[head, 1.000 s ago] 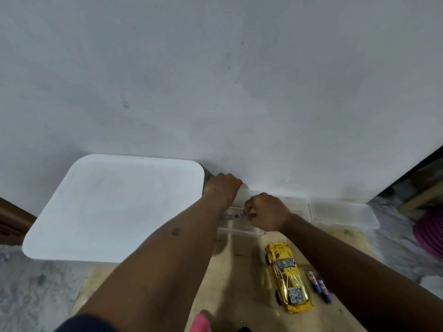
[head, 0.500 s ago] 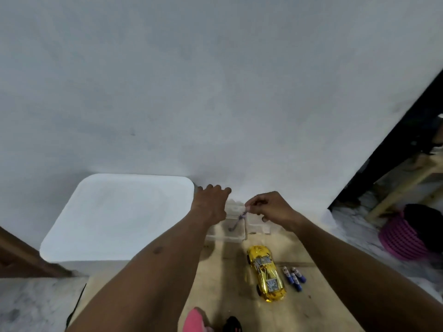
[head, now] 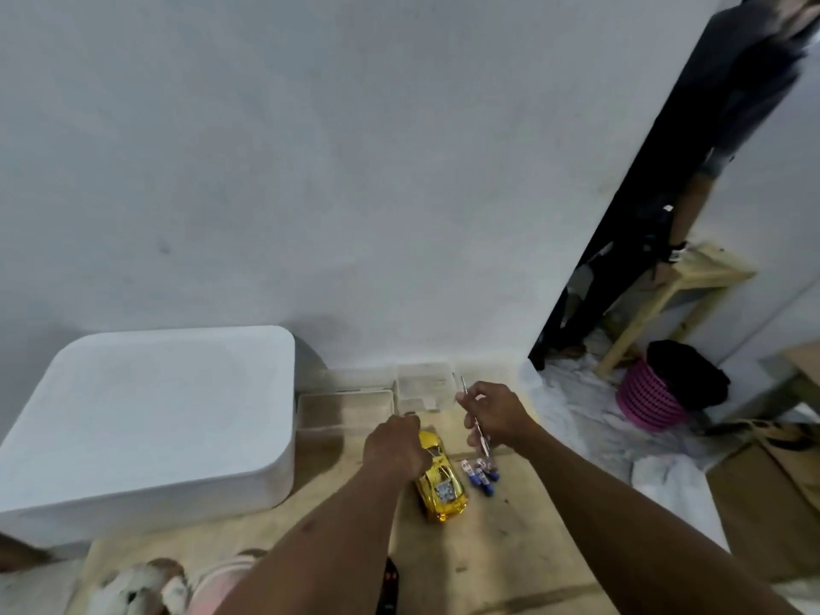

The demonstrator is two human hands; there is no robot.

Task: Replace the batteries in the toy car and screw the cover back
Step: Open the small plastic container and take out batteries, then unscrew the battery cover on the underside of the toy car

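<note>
A shiny yellow toy car (head: 441, 479) lies on the wooden board, nose pointing away from me. Several blue batteries (head: 480, 473) lie just right of it. My right hand (head: 492, 415) is shut on a thin metal screwdriver (head: 475, 421), held above the batteries with its tip pointing up and away. My left hand (head: 392, 446) hovers over the front left of the car and covers part of it; its fingers are curled, and I cannot tell whether it touches or grips the car.
Clear plastic boxes (head: 423, 386) stand against the wall behind the car. A big white container (head: 146, 419) fills the left. A pink basket (head: 648, 399) and a wooden stool (head: 679, 290) are at the right. A dark object (head: 390, 588) lies near me.
Both hands have come back from the clear boxes toward the car. My right hand now carries the screwdriver. The view has tilted and widened to the right.
</note>
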